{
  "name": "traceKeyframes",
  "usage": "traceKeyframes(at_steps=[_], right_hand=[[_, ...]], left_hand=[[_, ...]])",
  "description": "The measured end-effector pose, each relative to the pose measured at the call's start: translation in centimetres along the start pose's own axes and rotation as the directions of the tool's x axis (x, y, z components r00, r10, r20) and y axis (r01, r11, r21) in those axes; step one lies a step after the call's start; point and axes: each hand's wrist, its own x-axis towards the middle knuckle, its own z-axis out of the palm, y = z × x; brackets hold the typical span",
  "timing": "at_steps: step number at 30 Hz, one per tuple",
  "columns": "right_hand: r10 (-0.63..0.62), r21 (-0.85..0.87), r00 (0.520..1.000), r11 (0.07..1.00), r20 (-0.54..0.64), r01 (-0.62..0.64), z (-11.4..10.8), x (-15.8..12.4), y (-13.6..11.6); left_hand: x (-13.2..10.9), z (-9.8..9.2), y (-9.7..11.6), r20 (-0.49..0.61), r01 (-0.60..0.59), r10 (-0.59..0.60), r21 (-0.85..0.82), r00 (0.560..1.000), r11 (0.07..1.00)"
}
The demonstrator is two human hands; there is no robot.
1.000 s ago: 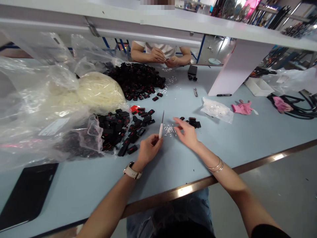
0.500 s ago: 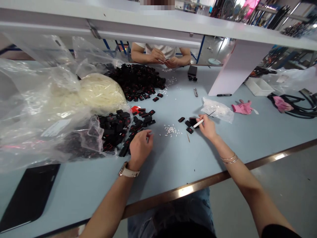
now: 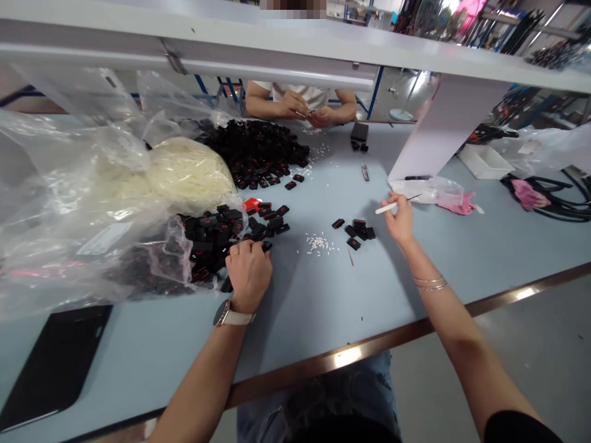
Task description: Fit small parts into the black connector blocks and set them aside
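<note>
My left hand (image 3: pixel 249 274) is curled palm down over the near edge of a pile of small black plastic parts (image 3: pixel 215 237) with red marks. One black part (image 3: pixel 266 246) shows at its fingertips; the grip underneath is partly hidden. In my right hand (image 3: pixel 399 221) is a white-handled tool (image 3: pixel 386 208) with a thin dark tip, held above the table next to a clear plastic bag (image 3: pixel 427 189). Between my hands lie loose tiny white pieces (image 3: pixel 318 243) and a small group of black parts (image 3: pixel 355 229).
A big clear bag of cream-coloured pieces (image 3: pixel 189 172) stands at the left, near a larger black heap (image 3: pixel 258 147). A black tablet-like slab (image 3: pixel 55 363) lies at front left. Across the table sits a co-worker (image 3: pixel 300 101). A white panel (image 3: pixel 443 123) holds up the shelf (image 3: pixel 295 37).
My left hand has moved left and closed down onto the black parts. My right hand has shifted up and right with the tool, and the clear bag has slid right over the pink glove.
</note>
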Motion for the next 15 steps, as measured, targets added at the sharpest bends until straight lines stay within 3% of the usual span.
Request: traceKeyframes(at_steps=[4, 7, 10, 13, 15], right_hand=[[0.102, 0.360, 0.993, 0.925, 0.064, -0.118, 0.6, -3.5, -5.3], [0.188, 0.638, 0.947, 0.702, 0.260, -0.315, 1.1, -5.4, -8.5], [0.244, 0.717, 0.891, 0.530, 0.383, -0.453, 2.1, -6.8, -10.5], [0.342, 0.703, 0.837, 0.456, 0.427, -0.545, 3.3, -7.8, -11.5], [0.371, 0.688, 0.809, 0.429, 0.457, -0.585, 4.1, -8.4, -11.6]], left_hand=[[-0.1, 0.3, 0.1, -0.050, -0.060, 0.058, -0.036, 0.997, 0.998], [-0.2, 0.6, 0.3, -0.108, -0.097, 0.087, -0.099, 0.990, 0.990], [-0.4, 0.8, 0.7, -0.138, -0.164, 0.132, -0.247, 0.982, 0.955], [-0.7, 1.1, 1.1, -0.143, -0.232, 0.187, -0.444, 0.972, 0.865], [-0.9, 1.2, 1.3, -0.094, -0.213, 0.196, -0.576, 0.976, 0.789]])
